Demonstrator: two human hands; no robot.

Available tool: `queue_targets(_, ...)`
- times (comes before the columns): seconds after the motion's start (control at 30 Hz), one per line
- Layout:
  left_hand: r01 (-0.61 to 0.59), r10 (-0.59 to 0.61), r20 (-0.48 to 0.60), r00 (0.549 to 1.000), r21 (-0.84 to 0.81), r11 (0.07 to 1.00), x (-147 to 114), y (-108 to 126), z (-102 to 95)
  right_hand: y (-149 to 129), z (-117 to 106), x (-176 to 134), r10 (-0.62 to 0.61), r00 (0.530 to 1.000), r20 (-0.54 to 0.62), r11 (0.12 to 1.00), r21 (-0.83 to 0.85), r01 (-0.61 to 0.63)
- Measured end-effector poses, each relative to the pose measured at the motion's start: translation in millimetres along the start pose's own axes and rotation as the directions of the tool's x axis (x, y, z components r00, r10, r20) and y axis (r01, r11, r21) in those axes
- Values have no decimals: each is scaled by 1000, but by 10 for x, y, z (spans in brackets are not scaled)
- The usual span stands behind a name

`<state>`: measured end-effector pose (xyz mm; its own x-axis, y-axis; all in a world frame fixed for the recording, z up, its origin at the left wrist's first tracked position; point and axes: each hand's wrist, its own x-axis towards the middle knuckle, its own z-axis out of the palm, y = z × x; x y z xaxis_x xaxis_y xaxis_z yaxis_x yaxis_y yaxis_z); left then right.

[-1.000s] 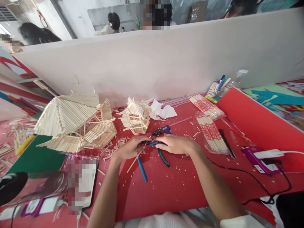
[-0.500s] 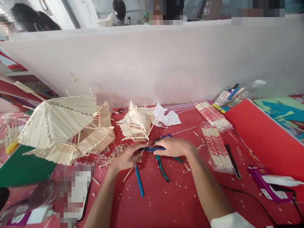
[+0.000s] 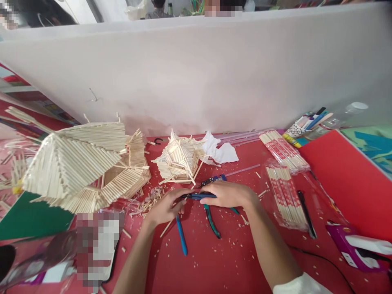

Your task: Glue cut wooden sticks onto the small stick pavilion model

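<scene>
White partition [image 3: 183,81] stood across the back of a red table [image 3: 220,261], with parts of other people [image 3: 157,12] showing above its top edge. Pale wooden crumbs were scattered over the tabletop.

Near the middle, both of the wearer's hands were close together, palms down. The left hand [image 3: 165,206] had its fingers curled nearly closed around a thin wooden stick [image 3: 166,229], which slanted down toward the wearer. The right hand [image 3: 228,194] had its fingers bent over a dark blue tool [image 3: 200,197] that lay level between the two hands; its thumb was hidden, so how tightly it gripped could not be told.

Just below the hands, a bright blue handle [image 3: 181,237] and a curved teal handle [image 3: 212,222] pointed toward the wearer. Behind the hands sat a small roofed model [image 3: 179,157] built of sticks, with crumpled white paper [image 3: 226,152] touching its right side. Further left was a larger stick model [image 3: 79,159] with a broad sloping roof, and a heap of cut scraps [image 3: 151,200] lay between it and the left hand.

To the right lay two packs of sticks [image 3: 286,196] in clear wrap with red bands, a slim black object [image 3: 307,214] just beside the nearer one, and a tilted red board [image 3: 352,175].
</scene>
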<state>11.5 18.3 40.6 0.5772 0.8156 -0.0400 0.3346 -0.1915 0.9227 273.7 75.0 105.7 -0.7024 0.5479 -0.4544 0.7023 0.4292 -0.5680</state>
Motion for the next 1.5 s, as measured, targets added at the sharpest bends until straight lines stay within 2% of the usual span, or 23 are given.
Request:
queue_targets(0.2,43,-43,9,999,-82,996,-4,-6,23,-6,7,-37,1,1000,-19,1000,-19,-1)
queue_targets(0.37,56,-54,21,998,-73,996,-3,-26,28,-34,4,-40,-7,1000,-30,999,-44,5)
queue_targets(0.53,52,-52,-11,999,-39,998,-12,-56,18,-62,39,-25,24,998,-60,998,-64,-28)
queue_targets(0.73,-23,23,2,1000,23,999,-26,-110,-27,-181,218,-53,53,987,-153,939,-328,-101)
queue_targets(0.83,-62,60,33,998,56,997,-29,-131,-30,-207,366,-89,48,979,-198,908,-400,-125)
queue_targets(0.97,-139,128,81,988,146,980,-14,-124,8,-179,553,-161,38,970,-238,900,-415,-137)
queue_targets(1.1,-229,219,71,973,243,943,0,-85,34,-175,653,-220,48,958,-284,908,-388,-160)
queue_targets(1.23,-224,218,51,975,252,942,-10,-68,18,-217,677,-219,74,952,-297,923,-341,-179)
queue_targets(1.37,-197,194,39,980,229,953,-27,-64,-4,-229,676,-175,50,952,-302,923,-350,-159)
queue_targets(1.5,-226,219,56,974,237,945,-23,-40,-20,-208,678,-134,45,953,-298,918,-363,-157)
